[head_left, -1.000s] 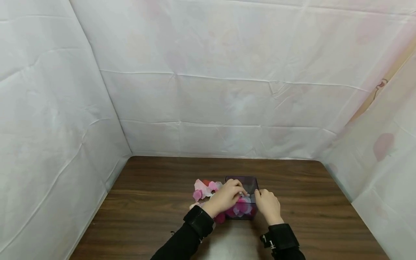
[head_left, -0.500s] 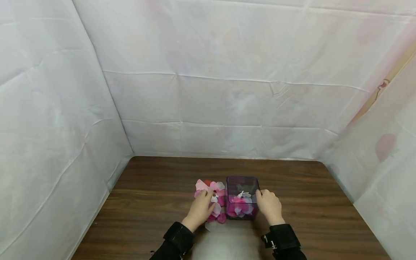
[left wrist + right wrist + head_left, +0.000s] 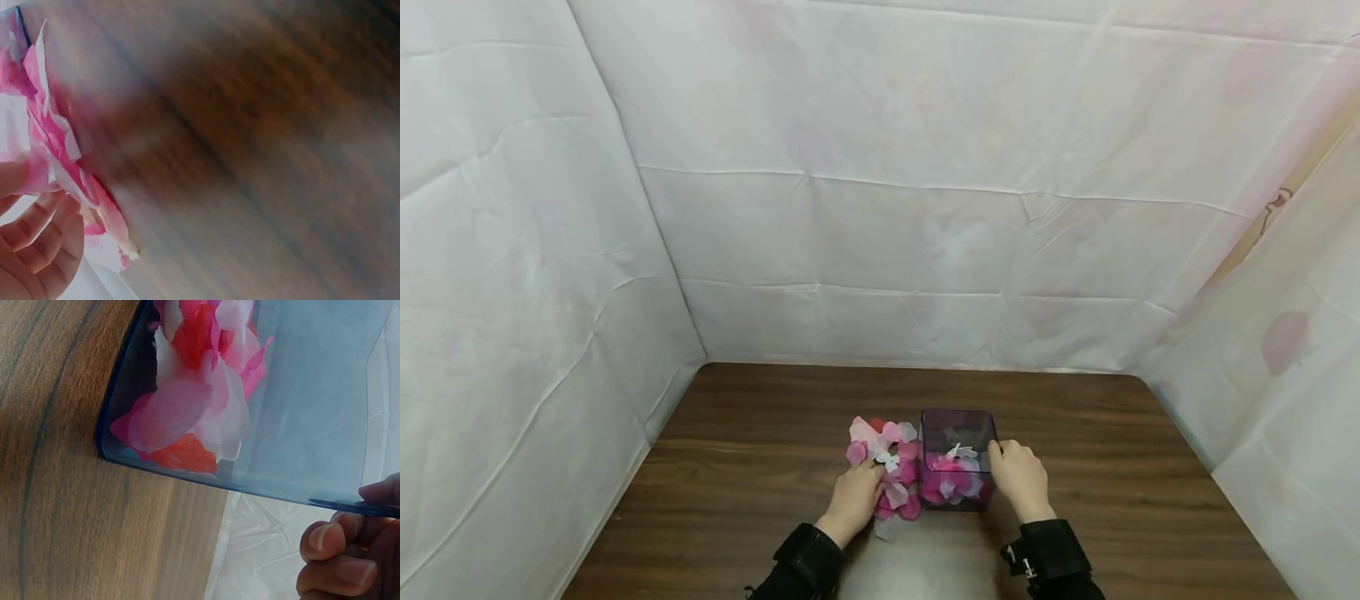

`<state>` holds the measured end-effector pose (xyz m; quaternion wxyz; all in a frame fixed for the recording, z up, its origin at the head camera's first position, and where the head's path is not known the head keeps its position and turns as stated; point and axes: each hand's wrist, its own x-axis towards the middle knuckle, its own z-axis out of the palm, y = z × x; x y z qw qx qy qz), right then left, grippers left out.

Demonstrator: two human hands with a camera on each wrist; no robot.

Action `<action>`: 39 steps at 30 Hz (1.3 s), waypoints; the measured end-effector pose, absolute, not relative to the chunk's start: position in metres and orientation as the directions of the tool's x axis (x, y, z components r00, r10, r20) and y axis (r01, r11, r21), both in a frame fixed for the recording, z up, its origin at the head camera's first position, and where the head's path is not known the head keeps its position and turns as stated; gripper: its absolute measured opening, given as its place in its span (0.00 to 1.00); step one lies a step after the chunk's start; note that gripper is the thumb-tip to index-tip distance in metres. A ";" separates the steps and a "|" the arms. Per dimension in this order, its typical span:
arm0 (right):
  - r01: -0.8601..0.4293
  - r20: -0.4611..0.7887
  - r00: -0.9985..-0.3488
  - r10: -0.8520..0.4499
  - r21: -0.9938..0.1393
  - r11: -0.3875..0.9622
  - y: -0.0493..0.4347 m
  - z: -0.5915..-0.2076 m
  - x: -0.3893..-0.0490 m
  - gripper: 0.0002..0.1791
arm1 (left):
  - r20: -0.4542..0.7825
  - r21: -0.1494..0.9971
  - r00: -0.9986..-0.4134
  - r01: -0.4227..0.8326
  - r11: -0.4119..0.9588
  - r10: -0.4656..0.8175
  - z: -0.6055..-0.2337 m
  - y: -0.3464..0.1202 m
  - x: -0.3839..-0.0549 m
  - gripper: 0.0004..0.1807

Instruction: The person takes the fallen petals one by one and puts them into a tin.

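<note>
A see-through purple box (image 3: 958, 442) stands upright on the table. Pink, red and whitish artificial petals (image 3: 206, 394) fill its lower part, with a white piece (image 3: 961, 452) on top. My right hand (image 3: 1019, 477) grips the right rim, thumb inside and curled fingers outside. To the left of the box lies a loose heap of pink and white petals (image 3: 904, 471). My left hand (image 3: 854, 498) is at the near left side of this heap. In the left wrist view, a pink petal (image 3: 40, 170) is pinched between its thumb and curled fingers.
The brown wood-grain table (image 3: 760, 433) runs back to a white cloth wall (image 3: 925, 250), with more cloth on both sides. One whitish petal (image 3: 887, 527) lies at the near edge of the heap.
My left hand has come out of the box and moved left and down to the loose petals. A white piece now shows in the box. My right hand stays at the rim.
</note>
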<state>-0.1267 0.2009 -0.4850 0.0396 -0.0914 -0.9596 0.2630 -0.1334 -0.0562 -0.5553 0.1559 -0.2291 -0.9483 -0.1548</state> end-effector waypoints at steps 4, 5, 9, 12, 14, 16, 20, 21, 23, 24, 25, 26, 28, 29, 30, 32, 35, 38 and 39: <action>0.154 0.024 -0.981 0.193 -0.513 0.844 0.202 -0.485 -0.126 0.23 | 0.364 0.237 -0.859 0.460 0.856 0.361 -0.551 -0.057 -0.137 0.05; 0.154 0.024 -0.981 0.193 -0.513 0.844 0.202 -0.485 -0.127 0.23 | 0.373 0.238 -0.857 0.458 0.857 0.355 -0.549 -0.057 -0.138 0.06; 0.151 0.030 -0.981 0.194 -0.511 0.846 0.202 -0.485 -0.127 0.23 | 0.423 0.251 -0.844 0.459 0.852 0.330 -0.544 -0.058 -0.142 0.11; 0.150 0.030 -0.981 0.192 -0.511 0.846 0.202 -0.484 -0.127 0.22 | 0.463 0.299 -0.831 0.474 0.828 0.308 -0.541 -0.059 -0.144 0.15; 0.153 0.025 -0.981 0.193 -0.511 0.846 0.202 -0.484 -0.127 0.22 | 0.481 0.343 -0.828 0.480 0.808 0.288 -0.539 -0.060 -0.145 0.17; 0.152 0.025 -0.981 0.191 -0.511 0.846 0.201 -0.483 -0.127 0.22 | 0.494 0.377 -0.826 0.484 0.790 0.271 -0.536 -0.060 -0.146 0.14; 0.150 0.026 -0.981 0.190 -0.510 0.847 0.200 -0.482 -0.127 0.23 | 0.517 0.382 -0.816 0.489 0.784 0.257 -0.530 -0.060 -0.146 0.08; 0.150 0.028 -0.981 0.190 -0.510 0.847 0.200 -0.481 -0.127 0.23 | 0.527 0.366 -0.809 0.493 0.790 0.261 -0.529 -0.060 -0.146 0.07; 0.149 0.027 -0.982 0.189 -0.511 0.847 0.200 -0.480 -0.127 0.22 | 0.542 0.327 -0.796 0.496 0.804 0.270 -0.527 -0.060 -0.146 0.04; 0.148 0.027 -0.982 0.189 -0.511 0.847 0.200 -0.480 -0.127 0.22 | 0.551 0.309 -0.788 0.498 0.810 0.275 -0.526 -0.060 -0.146 0.02; 0.146 0.028 -0.982 0.186 -0.510 0.848 0.200 -0.480 -0.127 0.22 | 0.560 0.290 -0.780 0.501 0.816 0.279 -0.525 -0.060 -0.147 0.01; 0.147 0.027 -0.982 0.187 -0.510 0.848 0.200 -0.480 -0.127 0.22 | 0.561 0.284 -0.779 0.499 0.819 0.280 -0.524 -0.060 -0.147 0.01; 0.147 0.027 -0.982 0.187 -0.510 0.848 0.200 -0.480 -0.127 0.22 | 0.563 0.277 -0.775 0.503 0.818 0.286 -0.521 -0.060 -0.147 0.03; 0.147 0.027 -0.982 0.186 -0.509 0.848 0.200 -0.480 -0.127 0.22 | 0.561 0.285 -0.777 0.504 0.815 0.284 -0.520 -0.059 -0.148 0.03; 0.146 0.027 -0.982 0.186 -0.508 0.849 0.200 -0.480 -0.127 0.22 | 0.562 0.291 -0.778 0.504 0.813 0.280 -0.518 -0.059 -0.149 0.03; 0.147 0.027 -0.982 0.186 -0.506 0.850 0.200 -0.481 -0.127 0.22 | 0.562 0.313 -0.783 0.500 0.807 0.267 -0.514 -0.058 -0.151 0.03; 0.146 0.023 -0.983 0.183 -0.506 0.850 0.200 -0.482 -0.127 0.22 | 0.561 0.354 -0.794 0.487 0.798 0.235 -0.508 -0.055 -0.155 0.03; 0.150 0.020 -0.982 0.186 -0.505 0.850 0.201 -0.482 -0.127 0.22 | 0.557 0.377 -0.800 0.482 0.791 0.222 -0.502 -0.053 -0.157 0.06; 0.153 0.018 -0.982 0.187 -0.505 0.849 0.201 -0.482 -0.127 0.22 | 0.551 0.385 -0.805 0.481 0.788 0.222 -0.499 -0.052 -0.158 0.06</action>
